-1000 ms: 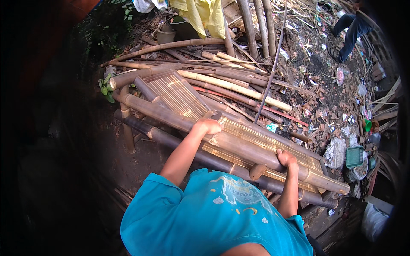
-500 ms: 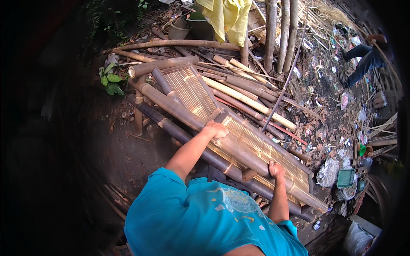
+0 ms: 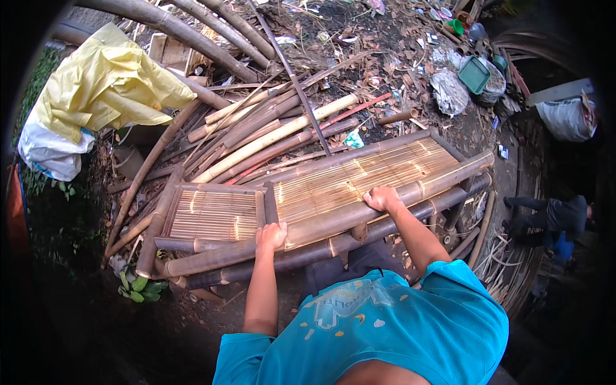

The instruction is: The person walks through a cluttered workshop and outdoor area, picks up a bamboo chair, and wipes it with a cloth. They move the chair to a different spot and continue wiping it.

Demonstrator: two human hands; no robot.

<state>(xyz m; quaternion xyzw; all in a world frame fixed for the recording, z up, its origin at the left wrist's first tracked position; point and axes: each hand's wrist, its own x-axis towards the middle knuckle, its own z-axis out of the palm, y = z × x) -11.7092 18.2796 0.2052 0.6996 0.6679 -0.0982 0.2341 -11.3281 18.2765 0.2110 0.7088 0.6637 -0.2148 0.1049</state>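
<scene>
A long bamboo bench (image 3: 346, 183) with a slatted top lies across the view in front of me, rising toward the right. Along its near side runs a thick bamboo rail (image 3: 321, 226). My left hand (image 3: 271, 236) is closed over this rail, close to the dark crosspiece (image 3: 269, 204) that divides the slats into two panels. Farther right, my right hand (image 3: 382, 197) grips the same rail, its fingers over the top edge. A second dark pole (image 3: 308, 250) runs below the rail, and a rounded peg end (image 3: 359, 231) sticks out between them.
Cut bamboo poles (image 3: 276, 141) lie piled beyond the bench, a thin stick (image 3: 298, 83) across them. A yellow sheet (image 3: 106, 83) hangs at far left. Right of the pile are a green basket (image 3: 475, 75) and plastic bags (image 3: 449, 93). Another person (image 3: 558, 215) is at far right.
My view has turned, so the bench now slopes up to the right instead of down. Both hands stay on the rail. The yellow sheet appears farther left, and the person in jeans has left view.
</scene>
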